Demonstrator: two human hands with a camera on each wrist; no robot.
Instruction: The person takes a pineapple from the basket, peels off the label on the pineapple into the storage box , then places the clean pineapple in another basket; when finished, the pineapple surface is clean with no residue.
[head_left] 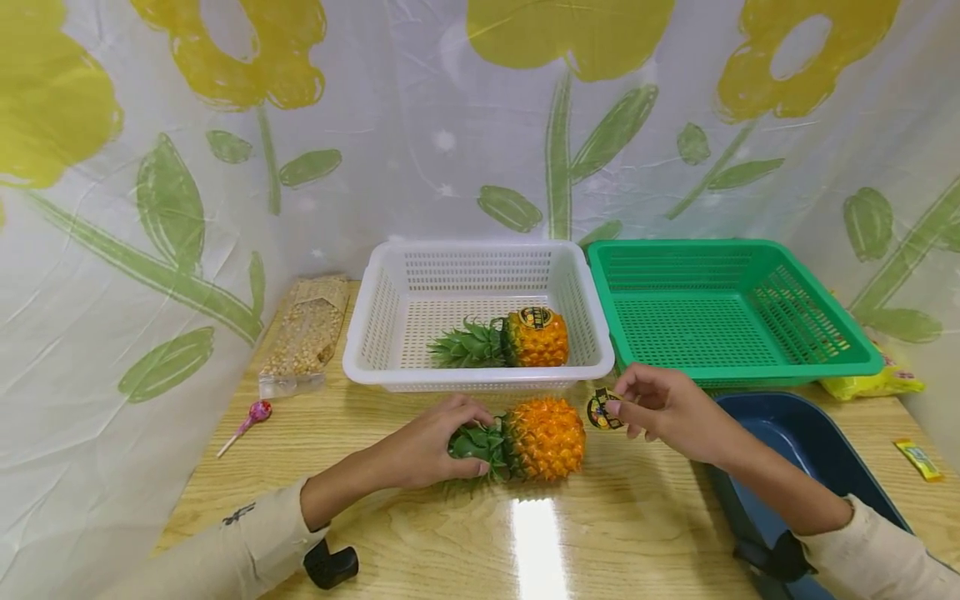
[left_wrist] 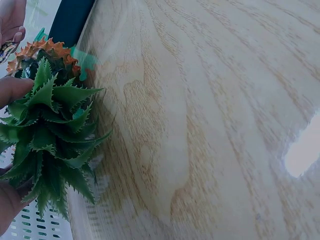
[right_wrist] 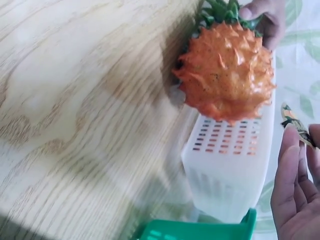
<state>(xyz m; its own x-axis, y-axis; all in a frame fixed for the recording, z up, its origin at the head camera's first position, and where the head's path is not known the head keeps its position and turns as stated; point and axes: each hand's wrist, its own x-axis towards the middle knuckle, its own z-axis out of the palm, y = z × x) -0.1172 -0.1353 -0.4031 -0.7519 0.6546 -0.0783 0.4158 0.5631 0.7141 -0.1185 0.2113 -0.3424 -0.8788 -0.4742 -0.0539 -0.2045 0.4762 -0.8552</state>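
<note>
An orange toy-like pineapple (head_left: 549, 438) with a spiky body lies on its side on the table, its green leaves pointing left. My left hand (head_left: 431, 442) holds it by the leafy crown (left_wrist: 47, 135), thumb on the near side and fingers on the far side. Just right of the fruit, my right hand (head_left: 675, 412) pinches a round black-and-yellow sticker (head_left: 602, 409) between thumb and fingertips. In the right wrist view the sticker (right_wrist: 295, 125) tilts nearly edge-on. A second pineapple (head_left: 542, 346) lies in the white basket (head_left: 480, 377), wearing a similar sticker (head_left: 536, 317) on its side.
A green basket (head_left: 750, 372) stands right of the white one. Under my right forearm sits a dark blue bin (head_left: 780, 408). Farther right lie a yellow packet (head_left: 870, 385) and a small yellow wrapper (head_left: 918, 460). At left are a bag of kernels (head_left: 303, 333) and a lollipop (head_left: 258, 412).
</note>
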